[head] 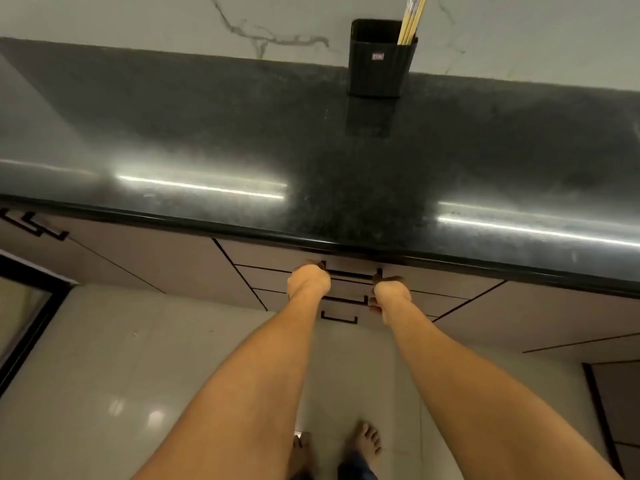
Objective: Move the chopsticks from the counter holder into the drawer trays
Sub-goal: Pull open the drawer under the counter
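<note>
Chopsticks [410, 24]: standing in the holder's right corner, leaning toward 1 o'clock
Holder [379, 64]: upright at the counter's [207, 133] far edge, 12 o'clock from both hands
Left hand [308, 280]: fingers curled round the drawer handle's [349, 273] left end
Right hand [391, 291]: clasps its right end

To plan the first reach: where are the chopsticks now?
In the head view, upper right of centre, the chopsticks stand in the black holder at the back of the counter.

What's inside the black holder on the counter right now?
A few yellow chopsticks stand in the right corner of the black holder, and the frame cuts off their tops. Nothing else rises above the rim. The front wall hides the holder's bottom and the chopsticks' lower ends.
</note>
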